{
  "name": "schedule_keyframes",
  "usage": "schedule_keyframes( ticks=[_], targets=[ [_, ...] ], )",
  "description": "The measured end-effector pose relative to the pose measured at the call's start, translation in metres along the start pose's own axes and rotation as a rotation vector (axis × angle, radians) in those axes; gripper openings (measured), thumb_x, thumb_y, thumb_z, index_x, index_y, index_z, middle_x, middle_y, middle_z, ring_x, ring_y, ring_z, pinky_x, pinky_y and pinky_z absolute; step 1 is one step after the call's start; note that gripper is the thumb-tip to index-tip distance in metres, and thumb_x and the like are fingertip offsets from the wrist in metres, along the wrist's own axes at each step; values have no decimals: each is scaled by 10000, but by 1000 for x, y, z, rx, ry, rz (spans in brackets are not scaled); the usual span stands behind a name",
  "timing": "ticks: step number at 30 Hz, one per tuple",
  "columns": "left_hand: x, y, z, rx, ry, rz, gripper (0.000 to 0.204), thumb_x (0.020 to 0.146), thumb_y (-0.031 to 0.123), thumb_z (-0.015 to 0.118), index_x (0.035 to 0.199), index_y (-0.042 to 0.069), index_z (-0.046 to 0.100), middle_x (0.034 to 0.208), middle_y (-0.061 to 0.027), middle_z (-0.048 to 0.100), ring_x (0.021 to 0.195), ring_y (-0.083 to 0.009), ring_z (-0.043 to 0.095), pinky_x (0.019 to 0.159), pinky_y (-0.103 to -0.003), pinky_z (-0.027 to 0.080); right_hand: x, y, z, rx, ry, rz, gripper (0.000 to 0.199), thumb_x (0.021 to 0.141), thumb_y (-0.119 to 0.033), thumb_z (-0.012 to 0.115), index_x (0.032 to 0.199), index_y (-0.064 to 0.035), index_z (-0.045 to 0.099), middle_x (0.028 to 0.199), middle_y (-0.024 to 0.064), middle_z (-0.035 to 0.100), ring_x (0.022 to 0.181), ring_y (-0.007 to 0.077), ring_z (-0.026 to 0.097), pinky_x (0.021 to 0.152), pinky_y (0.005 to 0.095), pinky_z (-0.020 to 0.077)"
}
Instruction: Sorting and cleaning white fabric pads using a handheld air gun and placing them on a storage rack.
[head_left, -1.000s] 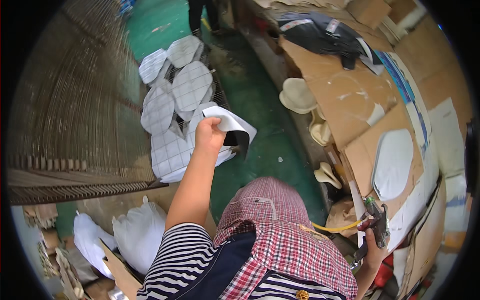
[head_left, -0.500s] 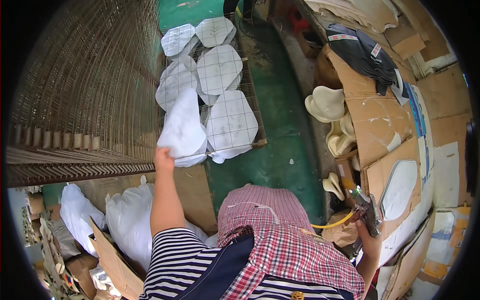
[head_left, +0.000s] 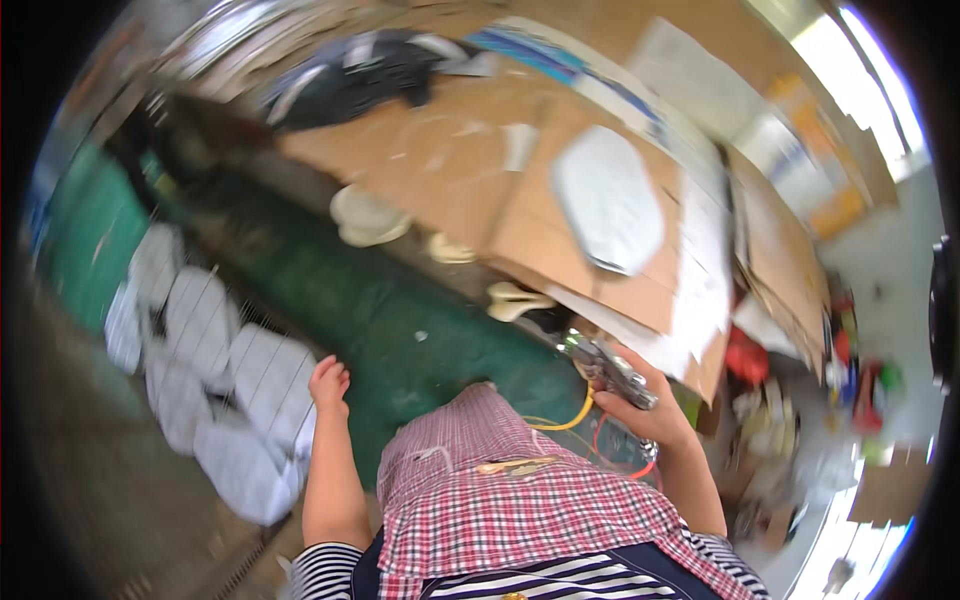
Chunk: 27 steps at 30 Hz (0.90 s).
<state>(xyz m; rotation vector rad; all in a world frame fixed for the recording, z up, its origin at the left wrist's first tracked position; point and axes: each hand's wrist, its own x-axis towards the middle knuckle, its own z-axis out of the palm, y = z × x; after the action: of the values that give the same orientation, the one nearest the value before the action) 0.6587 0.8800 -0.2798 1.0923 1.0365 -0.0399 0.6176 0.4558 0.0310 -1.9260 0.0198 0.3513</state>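
Observation:
My right hand point(head_left: 640, 390) is wrapped round a silver metal spray gun point(head_left: 622, 378), with a yellow hose point(head_left: 578, 412) and a red hose point(head_left: 602, 440) beside it. My left hand point(head_left: 330, 385) is raised with loosely bent fingers and nothing visible in it. Just left of that hand, white flat rounded pieces point(head_left: 270, 375) lie in two rows on a wire rack, blurred by motion. Beyond my right hand, a single white elongated piece point(head_left: 610, 200) lies on a cardboard-covered bench point(head_left: 520, 215).
Cream moulded shapes point(head_left: 368, 215) sit along the bench's near edge. Dark clothing point(head_left: 365, 80) lies at its far end. Green floor point(head_left: 400, 340) runs between rack and bench. Cardboard sheets point(head_left: 775, 240) lean at the right, with a red bag point(head_left: 762, 352) below them.
My view has swung right toward the bench. My left hand has let go of the white piece at the rack and come away from it. The spray gun stays in my right hand.

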Motion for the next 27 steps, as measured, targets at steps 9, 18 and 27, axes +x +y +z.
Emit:
schedule_keyframes(
  ticks=[9,18,27],
  targets=[
    [-47,16,400,811,-636,833,336,775,316,677,938,23,689,832,-130,690,807,-273,663,741,-362,515,-70,40,-71,179,498,70,541,794,19,674,1294,4,469,1004,35,608,900,80,572,811,251,479],
    [-80,-31,462,1344,-566,835,395,770,403,677,860,19,659,985,-179,649,928,-341,625,773,-441,498,-98,78,-92,208,689,157,525,786,3,693,1272,-9,492,958,17,620,854,73,570,793,241,478],
    [-89,-40,458,1284,-555,800,254,834,261,592,930,27,603,928,-193,643,888,-376,613,746,-468,482,-75,87,-94,268,534,155,561,773,-10,713,1285,-23,482,936,22,615,863,81,575,768,243,481]
  ],
)
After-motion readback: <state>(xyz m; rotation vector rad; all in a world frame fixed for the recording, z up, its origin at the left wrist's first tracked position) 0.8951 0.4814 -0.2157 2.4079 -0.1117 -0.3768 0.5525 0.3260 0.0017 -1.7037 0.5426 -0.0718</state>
